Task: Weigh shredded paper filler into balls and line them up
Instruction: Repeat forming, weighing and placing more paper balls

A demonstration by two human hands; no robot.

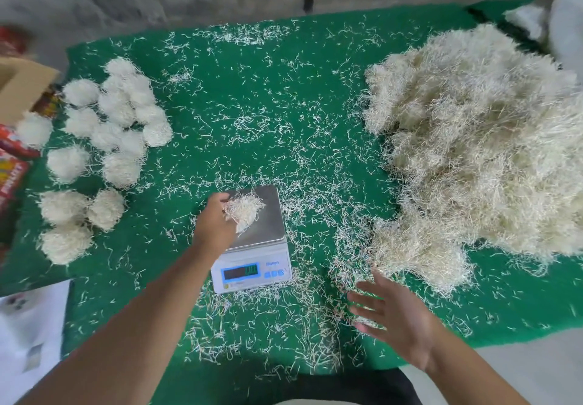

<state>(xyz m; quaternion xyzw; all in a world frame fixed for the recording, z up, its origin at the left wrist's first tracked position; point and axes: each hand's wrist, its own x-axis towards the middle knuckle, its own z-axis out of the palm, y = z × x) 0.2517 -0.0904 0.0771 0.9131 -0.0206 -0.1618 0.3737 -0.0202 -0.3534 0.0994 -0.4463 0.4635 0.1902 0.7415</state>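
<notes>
A clump of shredded paper (244, 212) is being grasped by the left hand (214, 224) on the scale (268, 234); the right hand (394, 319) is being held released. Many balls (104, 139) are being lined up at the table's (284, 95) left edge, while a large pile (479, 139) is being left unweighed.

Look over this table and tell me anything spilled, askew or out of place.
Loose shreds are scattered all over the green mat, spilled beyond the big pile. The finished balls on the left sit in a loose cluster, not a neat line. The scale sits slightly askew.
</notes>
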